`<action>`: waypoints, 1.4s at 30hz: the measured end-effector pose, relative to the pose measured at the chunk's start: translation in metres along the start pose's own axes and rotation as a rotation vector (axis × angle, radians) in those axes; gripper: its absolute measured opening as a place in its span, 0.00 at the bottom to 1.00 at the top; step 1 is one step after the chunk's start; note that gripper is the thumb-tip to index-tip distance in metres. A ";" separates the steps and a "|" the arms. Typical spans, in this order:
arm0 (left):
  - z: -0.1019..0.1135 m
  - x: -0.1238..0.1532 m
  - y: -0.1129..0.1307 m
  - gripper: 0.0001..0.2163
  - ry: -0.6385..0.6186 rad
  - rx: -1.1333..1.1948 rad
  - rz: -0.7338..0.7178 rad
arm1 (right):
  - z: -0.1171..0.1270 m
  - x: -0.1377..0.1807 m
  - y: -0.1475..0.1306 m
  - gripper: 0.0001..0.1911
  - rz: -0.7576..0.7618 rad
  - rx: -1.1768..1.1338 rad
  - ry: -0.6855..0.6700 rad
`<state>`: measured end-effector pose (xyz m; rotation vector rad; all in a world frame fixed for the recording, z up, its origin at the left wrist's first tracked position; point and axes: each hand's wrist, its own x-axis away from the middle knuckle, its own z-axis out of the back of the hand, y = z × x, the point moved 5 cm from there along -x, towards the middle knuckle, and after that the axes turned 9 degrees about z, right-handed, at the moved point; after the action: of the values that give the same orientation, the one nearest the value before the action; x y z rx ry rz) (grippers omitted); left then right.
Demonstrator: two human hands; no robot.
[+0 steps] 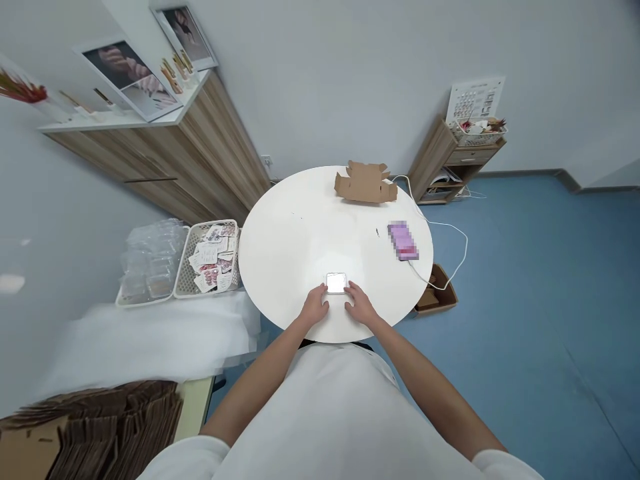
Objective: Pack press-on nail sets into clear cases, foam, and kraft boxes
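A small clear plastic box (336,283) lies on the round white table (300,233) near its front edge. My left hand (315,307) rests at the box's left side, fingers curled against it. My right hand (359,303) is at its right side, fingers touching the box's edge. Both hands seem to grip the box between them. A flat, unfolded cardboard box (366,183) lies at the table's far edge. A pink phone (403,241) with a white cable lies on the right of the table.
To the left stand a white basket of printed cards (213,259) and a tray of clear plastic boxes (150,263). Stacked flat cardboard (95,427) sits at lower left. A wooden cabinet (190,153) and a small shelf (450,160) line the wall. A cardboard box (436,293) sits on the blue floor.
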<state>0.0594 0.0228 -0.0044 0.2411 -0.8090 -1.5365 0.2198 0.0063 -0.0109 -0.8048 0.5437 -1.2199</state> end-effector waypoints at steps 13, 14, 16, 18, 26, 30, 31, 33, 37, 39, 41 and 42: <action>-0.009 0.051 -0.009 0.26 0.012 -0.394 -0.168 | -0.019 0.026 -0.011 0.08 0.413 0.676 -0.270; -0.010 0.052 -0.007 0.26 0.028 -0.412 -0.171 | -0.019 0.024 -0.011 0.09 0.409 0.693 -0.272; -0.009 0.052 -0.002 0.24 0.060 -0.449 -0.177 | -0.017 0.020 -0.013 0.09 0.392 0.691 -0.273; -0.009 0.053 0.001 0.17 0.074 -0.488 -0.181 | -0.012 0.020 -0.015 0.09 0.376 0.660 -0.285; -0.011 0.067 0.004 0.08 -0.057 -0.581 -0.203 | 0.013 0.059 -0.021 0.12 0.420 0.533 -0.221; -0.005 0.067 0.002 0.10 -0.154 -0.505 -0.158 | 0.020 0.062 -0.012 0.09 0.361 0.483 -0.201; -0.001 0.064 0.001 0.10 -0.171 -0.469 -0.125 | 0.023 0.058 -0.009 0.10 0.317 0.452 -0.211; 0.010 0.054 -0.002 0.11 -0.176 -0.385 -0.048 | 0.029 0.044 -0.004 0.12 0.217 0.375 -0.228; 0.030 0.027 -0.008 0.10 -0.141 -0.220 0.065 | 0.041 0.010 0.005 0.10 0.060 0.194 -0.218; 0.036 0.013 -0.011 0.09 -0.101 -0.171 0.129 | 0.043 -0.004 0.010 0.09 0.012 0.130 -0.204; 0.038 0.003 -0.016 0.09 -0.046 -0.152 0.205 | 0.041 -0.014 0.016 0.09 -0.027 0.126 -0.193; 0.038 -0.002 -0.019 0.09 -0.023 -0.151 0.238 | 0.040 -0.016 0.019 0.08 -0.048 0.149 -0.186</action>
<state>0.0221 0.0360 0.0115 0.0154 -0.7088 -1.3693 0.2563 0.0344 -0.0019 -0.7982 0.2795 -1.2002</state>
